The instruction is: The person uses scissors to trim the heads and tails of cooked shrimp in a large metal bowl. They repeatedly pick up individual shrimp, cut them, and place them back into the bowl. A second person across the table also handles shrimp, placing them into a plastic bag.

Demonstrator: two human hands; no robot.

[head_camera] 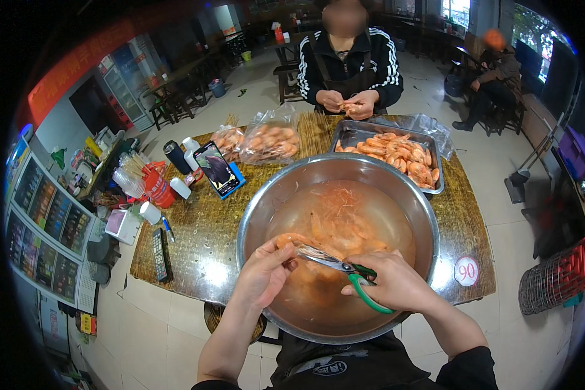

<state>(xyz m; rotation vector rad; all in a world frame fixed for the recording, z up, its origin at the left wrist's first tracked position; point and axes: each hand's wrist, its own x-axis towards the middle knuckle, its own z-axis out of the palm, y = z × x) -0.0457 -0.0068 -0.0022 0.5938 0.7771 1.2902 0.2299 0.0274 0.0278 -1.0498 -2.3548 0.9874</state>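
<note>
Between the thumb and fingers of my left hand (265, 273) is an orange shrimp (292, 239), held above a large steel basin (246, 229). My right hand (395, 280) grips green-handled scissors (341, 266), whose blades meet the shrimp's underside. Cloudy orange water fills the lower part of the basin. Several shrimp (351, 229) lie in it, partly blurred by the water, and thin trimmed feelers (341, 199) float near the far side. Beyond the basin's right rim, a metal tray (440, 170) holds a heap of orange shrimp (395, 151).
Bagged shrimp (271, 141) and wooden skewers (314, 131) lie at the table's far side. A propped phone (218, 168), dark bottle (176, 155), red container (158, 187), remote control (160, 256) and pen (168, 229) occupy the left. Across the table (200, 243), a person (348, 68) handles shrimp.
</note>
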